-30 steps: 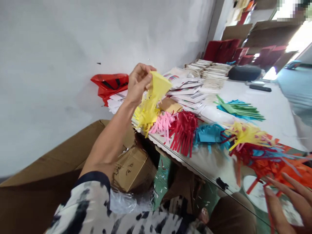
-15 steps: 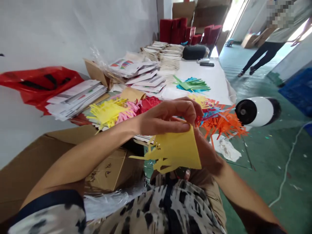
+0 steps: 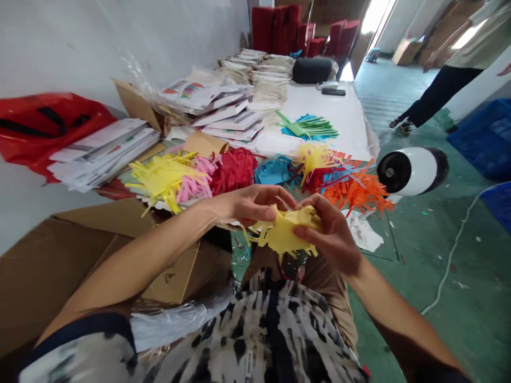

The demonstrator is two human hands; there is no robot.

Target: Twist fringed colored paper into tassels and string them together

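Observation:
Between my two hands, above my lap, is a piece of yellow fringed paper (image 3: 285, 234), bunched and folded, with cut strips hanging at its left and lower edges. My left hand (image 3: 255, 205) pinches its upper left part between thumb and fingers. On the right side, my right hand (image 3: 329, 231) grips it with the thumb lying across the front. Just beyond my hands, the table holds fringed paper bundles: yellow (image 3: 165, 175), pink (image 3: 195, 181), dark red (image 3: 235, 170), blue (image 3: 273, 170) and orange (image 3: 351, 189).
Stacks of printed sheets (image 3: 106, 151) and a red plastic bag (image 3: 56, 130) lie on the left. Green strips (image 3: 311, 127) rest on the white table top. A black-and-white fan (image 3: 413, 171) stands right. Below left is an open cardboard box (image 3: 75, 250). A person (image 3: 451, 80) walks behind.
The yellow paper has gone from a flat sheet to a gathered bunch. My right hand has come round to its front right, its thumb now showing. The person in the background has come nearer.

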